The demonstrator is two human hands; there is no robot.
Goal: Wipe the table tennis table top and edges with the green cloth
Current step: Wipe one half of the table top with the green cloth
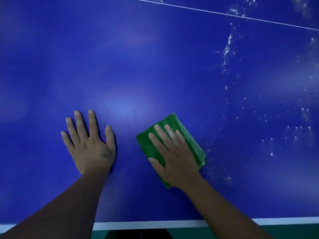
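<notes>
The left hand [89, 144] lies flat on the blue table top [155, 66] with its fingers spread and straight, holding nothing. Just to its right, the right hand [172, 156] presses straight fingers down on the folded green cloth [193, 140], near the table's white near edge [148, 225]. White droplets [227, 47] speckle the surface right of the cloth.

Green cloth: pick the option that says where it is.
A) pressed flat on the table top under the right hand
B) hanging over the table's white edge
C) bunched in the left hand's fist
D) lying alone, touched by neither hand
A: the green cloth lies on the blue table tennis table top under the straight fingers of the right hand, while the left hand rests flat on the bare surface, apart from the cloth.
</notes>
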